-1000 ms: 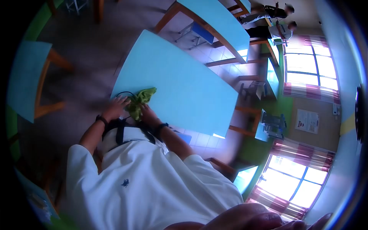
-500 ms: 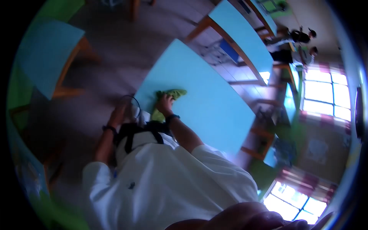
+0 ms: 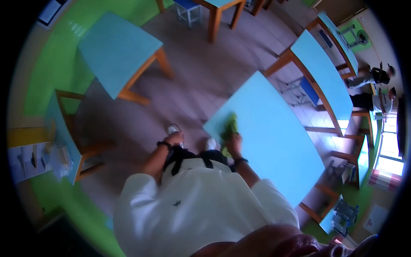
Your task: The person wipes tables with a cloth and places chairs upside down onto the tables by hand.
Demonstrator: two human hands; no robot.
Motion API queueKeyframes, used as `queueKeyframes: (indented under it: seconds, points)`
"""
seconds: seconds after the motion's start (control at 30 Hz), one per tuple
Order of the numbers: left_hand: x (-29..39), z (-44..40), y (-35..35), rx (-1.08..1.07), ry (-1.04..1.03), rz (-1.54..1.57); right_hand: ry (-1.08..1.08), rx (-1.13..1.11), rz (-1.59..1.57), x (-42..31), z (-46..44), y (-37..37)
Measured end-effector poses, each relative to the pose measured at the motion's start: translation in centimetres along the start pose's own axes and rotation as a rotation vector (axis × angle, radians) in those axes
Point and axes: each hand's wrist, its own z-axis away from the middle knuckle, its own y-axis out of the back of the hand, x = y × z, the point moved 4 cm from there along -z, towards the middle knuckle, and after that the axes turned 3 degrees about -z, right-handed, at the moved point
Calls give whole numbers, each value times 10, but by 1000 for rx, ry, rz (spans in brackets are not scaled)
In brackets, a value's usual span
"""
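Observation:
My right hand (image 3: 234, 144) is closed on a crumpled green cloth (image 3: 231, 124) at the near left edge of a light blue table (image 3: 269, 137). Part of the cloth lies spread on the tabletop beyond the fingers, and another part hangs below the hand by the edge. To the left, my left hand (image 3: 174, 138) hangs over the floor in front of my body, off the table. Its fingers turn downward and are mostly hidden, so its grip does not show. Both wrists wear dark bands.
Another blue table (image 3: 122, 51) stands at the upper left. A long blue table (image 3: 325, 77) with a blue stool (image 3: 309, 91) beside it is at the right. Two people (image 3: 379, 100) are at the far right. My white shoe (image 3: 210, 144) shows on the floor (image 3: 192, 94).
The view has turned, and the table now appears farther right. My right hand still grips the cloth, which now lies at the table's left edge. The left hand remains off the table.

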Motion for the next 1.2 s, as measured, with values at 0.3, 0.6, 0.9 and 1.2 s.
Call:
queueKeyframes:
  seconds: [0.3,0.6,0.9,1.2]
  points:
    - [62,-9,95,232,-377,-156,-579,229,4,-14,15,-16]
    - [40,61,159,132,-601,-128,-164,-151,-474,-162,-78,-151]
    - [110,47,112,-13,-774,-32,-271,108,-796,-220,-7,-85]
    - [229,-12,59,243,-935,-459,-642,348,-991,-84,94,-49]
